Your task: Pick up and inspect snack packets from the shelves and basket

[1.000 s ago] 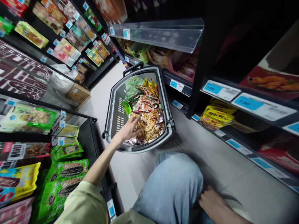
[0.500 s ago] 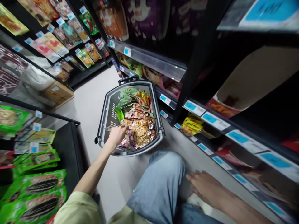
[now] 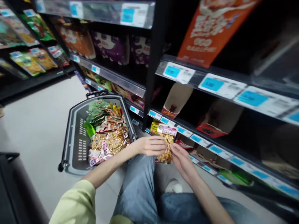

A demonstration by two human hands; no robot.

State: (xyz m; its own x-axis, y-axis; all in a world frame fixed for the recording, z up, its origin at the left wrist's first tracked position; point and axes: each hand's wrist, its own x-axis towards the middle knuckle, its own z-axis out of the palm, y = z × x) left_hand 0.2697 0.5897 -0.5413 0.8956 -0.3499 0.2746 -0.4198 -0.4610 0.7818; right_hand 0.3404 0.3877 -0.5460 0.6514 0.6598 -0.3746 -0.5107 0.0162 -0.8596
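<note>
Between my two hands, in front of the shelf, is a clear snack packet [image 3: 167, 129] with golden contents and a pink-and-white label. My left hand [image 3: 152, 146] is closed on its left side, the fingers lying across the front. At the right edge, my right hand [image 3: 183, 158] pinches it between thumb and fingers. To the left on the floor stands a grey shopping basket [image 3: 77, 126]. Similar golden snack packets [image 3: 116, 141] lie in its near end, with green packets [image 3: 97, 110] and red-and-white packets [image 3: 109, 123] behind them.
Black shelving with price tags [image 3: 219, 85] runs along the right. Open cardboard display boxes [image 3: 176, 96] stand on a low shelf, and a yellow packet [image 3: 154, 127] sits on the bottom one. An orange box [image 3: 210, 34] stands higher up. My bent knee [image 3: 137, 183] is below my hands.
My left hand has left the basket and moved right to the shelf front, now with a snack packet. My right hand has come up to the same packet. The view has swung right.
</note>
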